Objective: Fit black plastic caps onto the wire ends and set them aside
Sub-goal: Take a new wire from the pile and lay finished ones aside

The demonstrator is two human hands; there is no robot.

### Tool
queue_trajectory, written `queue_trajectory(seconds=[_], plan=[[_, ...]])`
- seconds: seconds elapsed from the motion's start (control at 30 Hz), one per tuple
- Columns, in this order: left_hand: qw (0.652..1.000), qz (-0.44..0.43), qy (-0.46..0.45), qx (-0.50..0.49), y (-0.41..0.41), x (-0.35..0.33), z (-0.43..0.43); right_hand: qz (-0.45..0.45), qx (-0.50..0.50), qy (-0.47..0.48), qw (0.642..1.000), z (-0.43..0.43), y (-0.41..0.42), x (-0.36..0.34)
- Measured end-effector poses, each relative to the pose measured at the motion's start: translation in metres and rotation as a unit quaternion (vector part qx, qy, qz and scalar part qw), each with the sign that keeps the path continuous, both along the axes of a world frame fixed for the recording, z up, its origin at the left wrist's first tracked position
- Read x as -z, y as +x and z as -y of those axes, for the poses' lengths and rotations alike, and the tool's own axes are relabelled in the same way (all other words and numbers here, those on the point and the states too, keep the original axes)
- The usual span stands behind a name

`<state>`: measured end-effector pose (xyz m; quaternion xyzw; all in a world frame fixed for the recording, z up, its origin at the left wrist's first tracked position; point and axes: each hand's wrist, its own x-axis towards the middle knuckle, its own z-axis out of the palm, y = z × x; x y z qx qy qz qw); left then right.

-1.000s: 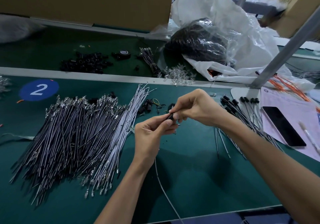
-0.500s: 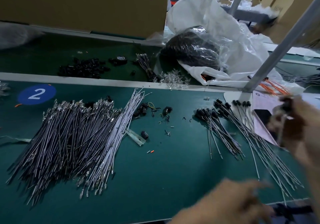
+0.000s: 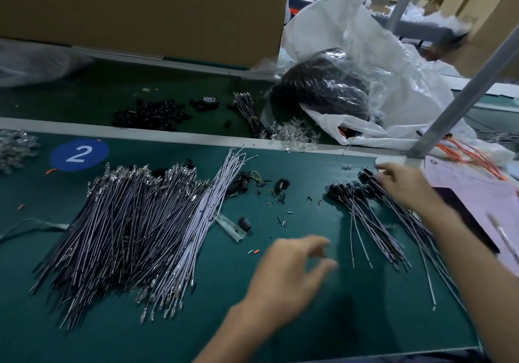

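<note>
- Though laid palm-down at two o'clock, right hand touching heads of capped wires: cannot tell whether pinching one, underside hidden.
- Hovering at six o'clock with left hand: blurred, fingers loosely curled, thumb apart, nothing between them, so released.
- Judging progress as early: two small fans of capped wires set aside at three o'clock, beside paper. A far larger heap of bare wires at nine o'clock, metal terminals showing, none capped.
- Probably between pieces: next calls for one bare wire and one cap.
- Nearest caps at twelve o'clock from left hand, just beside tips of bare wires; lone cap closer, just beside a pale strip.
- More stock at eleven o'clock beyond grey rail: black heap, tape roll, tied bundle, clear parts, dark mass inside bag.
- At three o'clock also pen, orange wires and slanted post.
- In the way: scraps and pins strewn mid-mat between left hand and caps; tails of capped wires fanning to five o'clock under right forearm, easy to snag or scatter.
</note>
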<state>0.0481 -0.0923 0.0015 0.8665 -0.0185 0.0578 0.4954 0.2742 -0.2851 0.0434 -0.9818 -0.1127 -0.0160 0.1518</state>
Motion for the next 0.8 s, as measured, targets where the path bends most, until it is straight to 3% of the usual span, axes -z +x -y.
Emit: queue_trajectory(seconds=[0.07,0.13,0.23,0.4,0.57,0.8], plan=[[0.99,0.011,0.066,-0.128,0.002,0.006,-0.035,0.018,-0.029,0.019,0.999,-0.024,-0.019,0.014],[0.954,0.028,0.138,-0.263,0.0,0.008,-0.067,0.021,-0.065,0.046,0.997,-0.046,-0.042,0.026],[0.9,0.02,0.227,-0.371,0.002,0.008,-0.107,0.025,-0.107,0.107,0.988,-0.071,-0.081,0.039],[0.888,-0.095,0.272,-0.359,0.015,0.011,-0.138,0.023,-0.128,0.195,0.972,-0.088,-0.136,0.056],[0.907,-0.129,0.162,-0.366,0.021,0.01,-0.145,-0.008,-0.1,0.274,0.956,-0.084,-0.163,0.063],[0.896,-0.121,0.192,-0.382,0.023,0.006,-0.148,-0.015,-0.088,0.32,0.943,-0.073,-0.177,0.06]])
